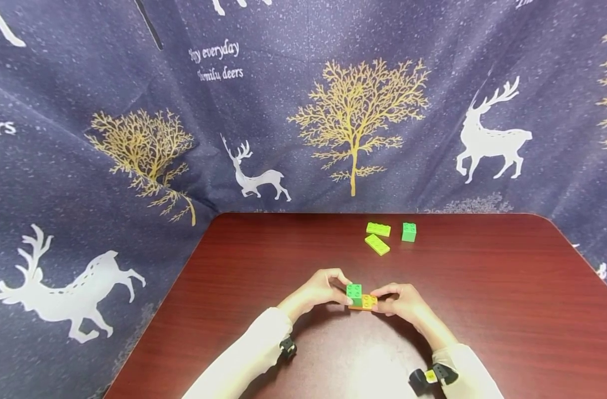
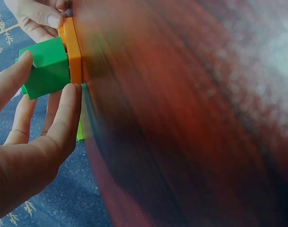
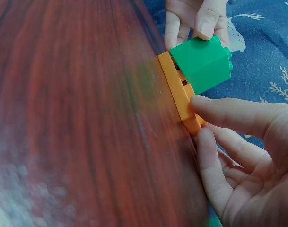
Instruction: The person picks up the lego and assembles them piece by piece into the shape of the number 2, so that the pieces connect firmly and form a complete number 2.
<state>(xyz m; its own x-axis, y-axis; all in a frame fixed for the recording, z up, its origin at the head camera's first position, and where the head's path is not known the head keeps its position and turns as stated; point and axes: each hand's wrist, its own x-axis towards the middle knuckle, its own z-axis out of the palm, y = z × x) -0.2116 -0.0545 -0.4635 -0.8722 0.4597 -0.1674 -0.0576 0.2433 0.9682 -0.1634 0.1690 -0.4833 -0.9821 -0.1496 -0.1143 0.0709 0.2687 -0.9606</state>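
Note:
A green building block [image 1: 354, 294] sits over the left half of a flat orange building brick [image 1: 369, 301] on the table. A narrow gap shows between the two in the right wrist view, where orange studs are visible. My left hand [image 1: 325, 288] grips the green block, thumb on one side and fingers on the other, with one fingertip at the end of the orange brick. From the right, my right hand [image 1: 401, 301] pinches the free end of the orange brick between thumb and fingers. Its studs there are partly covered by the thumb [image 3: 229, 112].
Farther back on the brown table [image 1: 263, 244] lie two flat lime-green bricks, one [image 1: 378, 229] behind the other [image 1: 377, 244]. Beside them stands another green block [image 1: 409, 232]. A blue cloth [image 1: 263, 111] printed with deer and trees hangs behind the table.

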